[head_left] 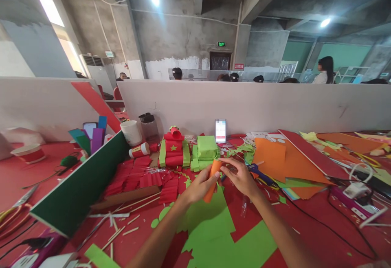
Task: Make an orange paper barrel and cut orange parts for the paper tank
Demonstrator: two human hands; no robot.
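My left hand (199, 186) and my right hand (241, 177) both hold a rolled tube of orange paper (211, 180) above the red table (311, 219). The left fingers wrap the tube's lower part. My right fingers pinch its upper end. Under the hands lie cut sheets of green paper (214, 227). Just behind the tube stand a green paper block (206, 147) and a red paper model with green straps and a star (173, 150).
Orange sheets (284, 160) and a dark red board (308, 154) lie to the right, with cables and a white plug (356, 188). A green-faced board (79, 186) leans on the left. A white cup (131, 132), a jar (148, 126), a glue tube (139, 150) and a phone (220, 130) stand by the white partition. People sit beyond it.
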